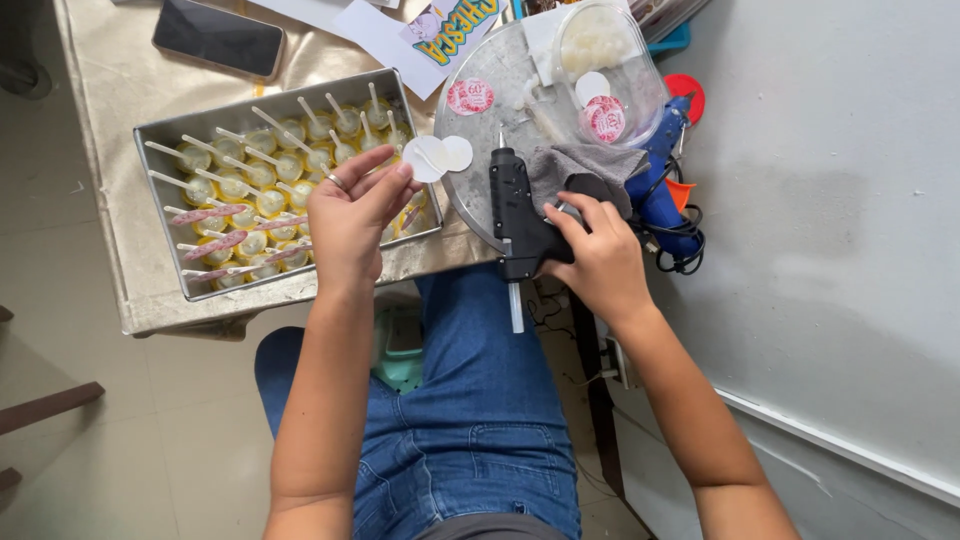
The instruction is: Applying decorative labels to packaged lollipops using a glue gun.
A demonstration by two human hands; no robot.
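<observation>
the left hand [350, 215] pinches two white paper circles [438, 156] between thumb and fingertips, lifted above the corner of the metal tray [160, 135], so their faces stay free and easy to reach. the right hand [595, 255] is closed around the handle of a black glue gun [515, 215], whose nozzle points up toward the circles. the gun lies partly over a round metal plate [480, 190], probably to catch drips. in the tray, small yellow cups with white sticks [270, 170] stand in rows.

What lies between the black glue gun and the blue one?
In the head view, a crumpled grey cloth lies between the black glue gun and the blue glue gun, on the round metal tray.
</observation>
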